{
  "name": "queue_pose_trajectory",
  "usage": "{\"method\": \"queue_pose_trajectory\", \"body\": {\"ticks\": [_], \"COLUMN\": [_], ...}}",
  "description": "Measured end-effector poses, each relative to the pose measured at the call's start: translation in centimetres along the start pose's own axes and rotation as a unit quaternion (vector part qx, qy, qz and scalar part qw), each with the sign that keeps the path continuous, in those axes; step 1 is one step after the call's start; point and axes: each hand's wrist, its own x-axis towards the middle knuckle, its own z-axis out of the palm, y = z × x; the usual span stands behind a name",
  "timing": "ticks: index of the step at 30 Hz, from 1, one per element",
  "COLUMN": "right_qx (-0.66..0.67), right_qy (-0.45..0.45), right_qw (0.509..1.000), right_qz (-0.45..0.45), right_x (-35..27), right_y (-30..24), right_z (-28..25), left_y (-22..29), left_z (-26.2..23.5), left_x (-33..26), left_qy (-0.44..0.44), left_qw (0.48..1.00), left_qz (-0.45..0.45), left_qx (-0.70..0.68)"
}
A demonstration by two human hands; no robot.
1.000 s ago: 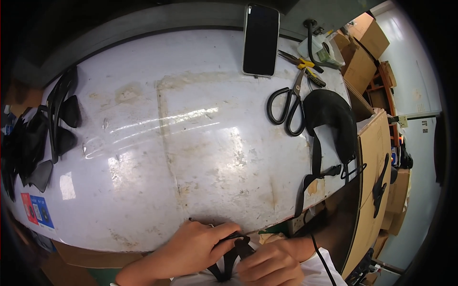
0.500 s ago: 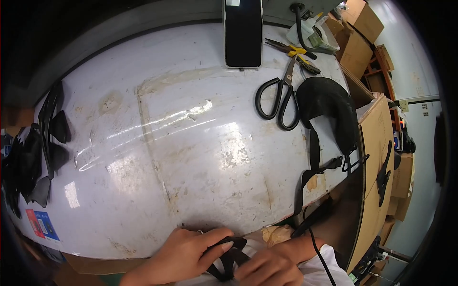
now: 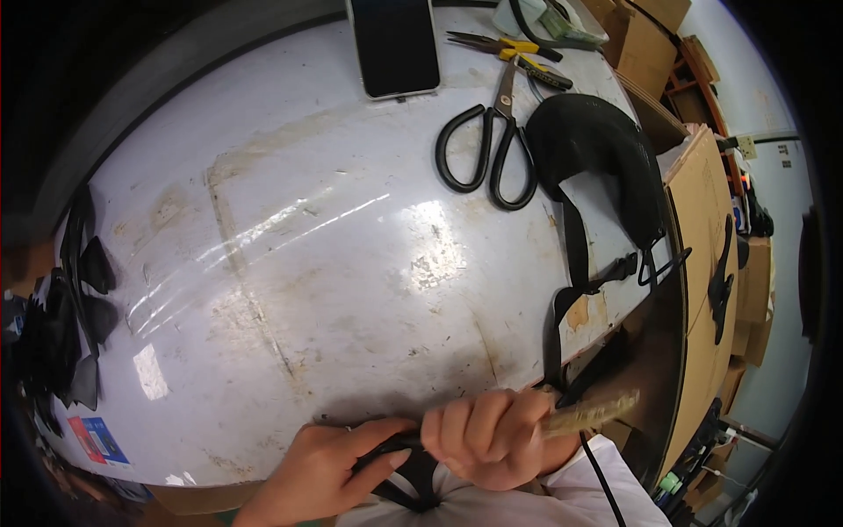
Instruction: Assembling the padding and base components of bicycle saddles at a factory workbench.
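Low at the table's near edge, my left hand (image 3: 338,470) is closed, pinching a black strap (image 3: 423,474) between thumb and fingers. The strap hangs in a loop over my white clothing. Right beside it, my right hand (image 3: 487,439) is closed in a fist against the strap's upper end. From the thumb side of that fist juts a yellowish, see-through-looking stick-shaped thing (image 3: 597,413), blurred by motion, so its kind does not show. What lies inside the fist is hidden.
Toward the far right lie black-handled scissors (image 3: 487,145), yellow-and-black pliers (image 3: 514,48) and a black curved fabric piece with straps (image 3: 606,149). A phone (image 3: 395,48) lies at the back. Black pieces (image 3: 75,307) are heaped at left. A cardboard box (image 3: 702,290) stands right.
My right hand has risen and turned into a fist, and the yellowish stick now shows beside it. The left hand keeps its pinch on the strap. The view has shifted slightly.
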Motion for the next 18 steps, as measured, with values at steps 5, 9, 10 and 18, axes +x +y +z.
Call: {"method": "queue_pose_trajectory", "body": {"ticks": [5, 9, 10, 18], "right_qx": [-0.161, -0.223, -0.228, -0.077], "right_qy": [-0.34, -0.374, -0.404, -0.156], "right_qw": [0.92, 0.88, 0.87, 0.985], "right_qz": [-0.109, -0.191, -0.168, 0.001], "right_x": [3.8, 3.1, 3.5, 0.4], "right_y": [-1.6, -1.6, -1.8, -1.3], "right_z": [0.3, 0.2, 0.0, -1.5], "left_y": [-0.1, -0.1, -0.1, 0.7], "left_z": [0.1, 0.1, 0.1, -0.2], "left_x": [-0.8, -0.6, -0.5, -0.1], "left_qy": [0.019, 0.002, -0.002, 0.007], "left_qw": [0.999, 0.999, 0.999, 0.998], "left_qz": [-0.034, -0.038, -0.038, -0.057], "left_qx": [-0.028, -0.019, -0.016, -0.022]}}
